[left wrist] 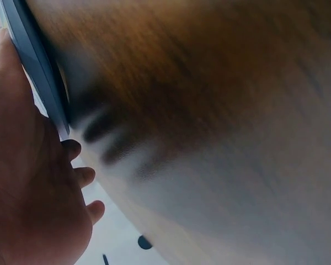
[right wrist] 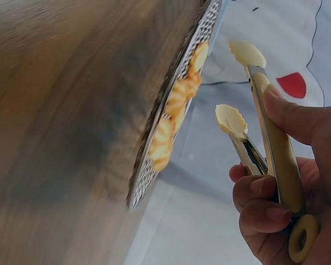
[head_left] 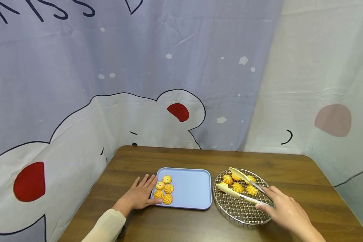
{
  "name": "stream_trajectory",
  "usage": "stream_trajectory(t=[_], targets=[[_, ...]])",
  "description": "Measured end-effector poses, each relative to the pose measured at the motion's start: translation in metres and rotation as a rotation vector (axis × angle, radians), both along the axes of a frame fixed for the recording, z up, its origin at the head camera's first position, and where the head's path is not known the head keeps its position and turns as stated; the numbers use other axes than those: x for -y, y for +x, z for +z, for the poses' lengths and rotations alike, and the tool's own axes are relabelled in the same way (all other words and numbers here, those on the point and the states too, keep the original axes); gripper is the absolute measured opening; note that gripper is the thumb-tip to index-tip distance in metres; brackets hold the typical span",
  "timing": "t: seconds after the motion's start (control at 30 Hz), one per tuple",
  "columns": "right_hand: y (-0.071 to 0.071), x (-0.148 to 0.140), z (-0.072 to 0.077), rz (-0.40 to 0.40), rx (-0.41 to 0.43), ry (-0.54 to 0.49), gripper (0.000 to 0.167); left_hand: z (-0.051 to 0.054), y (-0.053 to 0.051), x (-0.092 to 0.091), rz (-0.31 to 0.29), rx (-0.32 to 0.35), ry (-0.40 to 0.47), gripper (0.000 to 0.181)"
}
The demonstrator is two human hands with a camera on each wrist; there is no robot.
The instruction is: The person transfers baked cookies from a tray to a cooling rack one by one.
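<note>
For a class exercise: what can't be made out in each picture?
Head view: rear of tongs, hidden by right hand; some cookies, partly hidden by tongs.
Head view: lettering, cut by top edge.
Left wrist view: tray, cut by top edge.
Right wrist view: rack, cut by top edge.

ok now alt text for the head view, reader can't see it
A person's right grip holds tongs above cookies on a round wire rack, while the left grip touches the edge of a blue tray holding five cookies.
</note>
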State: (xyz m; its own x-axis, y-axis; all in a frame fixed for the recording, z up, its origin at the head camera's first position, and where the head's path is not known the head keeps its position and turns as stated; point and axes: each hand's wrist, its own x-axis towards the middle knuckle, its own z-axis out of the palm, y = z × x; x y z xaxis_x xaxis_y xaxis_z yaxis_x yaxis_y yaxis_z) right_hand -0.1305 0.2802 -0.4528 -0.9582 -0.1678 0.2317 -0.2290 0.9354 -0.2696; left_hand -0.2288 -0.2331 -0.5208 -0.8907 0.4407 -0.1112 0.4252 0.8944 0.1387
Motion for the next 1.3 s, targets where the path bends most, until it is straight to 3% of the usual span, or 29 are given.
stream_trajectory(t=[0.17, 0.33, 0.6, 0.97, 1.3], targets=[[-0.01, 0.016, 0.0, 0.034, 0.005, -0.002, 0.069, 0.003, 0.001, -0.001, -0.008, 0.011, 0.002, 0.1], [-0.02, 0.034, 0.003, 0.08, -0.007, -0.007, 0.064, 0.0, 0.0, -0.001, 0.007, 0.005, -0.016, 0.101], [-0.042, 0.071, 0.004, 0.169, -0.059, -0.002, 0.058, 0.0, 0.0, 0.0, -0.002, 0.007, -0.003, 0.103], [-0.071, 0.118, 0.003, 0.238, 0.024, -0.033, 0.05, 0.005, 0.001, -0.003, 0.016, 0.02, -0.039, 0.102], [-0.101, 0.143, 0.0, 0.33, 0.066, 0.019, 0.05, 0.003, 0.0, -0.002, 0.017, 0.017, -0.036, 0.103]])
